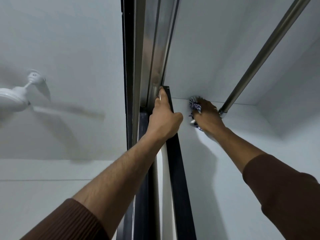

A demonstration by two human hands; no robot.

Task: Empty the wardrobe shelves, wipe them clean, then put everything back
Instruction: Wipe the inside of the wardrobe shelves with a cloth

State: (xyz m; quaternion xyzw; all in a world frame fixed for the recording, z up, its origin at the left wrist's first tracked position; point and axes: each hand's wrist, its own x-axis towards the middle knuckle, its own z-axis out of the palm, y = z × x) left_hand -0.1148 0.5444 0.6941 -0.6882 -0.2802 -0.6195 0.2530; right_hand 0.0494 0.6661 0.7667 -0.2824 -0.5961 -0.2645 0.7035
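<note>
I am looking steeply up into the top of a white wardrobe. My left hand (165, 119) grips the black front edge of the wardrobe's side panel (178, 170), fingers wrapped round it and thumb pointing up along it. My right hand (207, 115) holds a bunched blue-and-white cloth (194, 103) and presses it into the top corner where the white side wall (216, 179) meets the wardrobe's top panel (207, 49). Most of the cloth is hidden under the hand.
A steel hanging rail (263, 52) runs overhead and ends in a bracket just right of my right hand. The metal sliding-door track (152, 49) runs along the wardrobe's front edge. A white ceiling fan (19, 99) hangs at the left.
</note>
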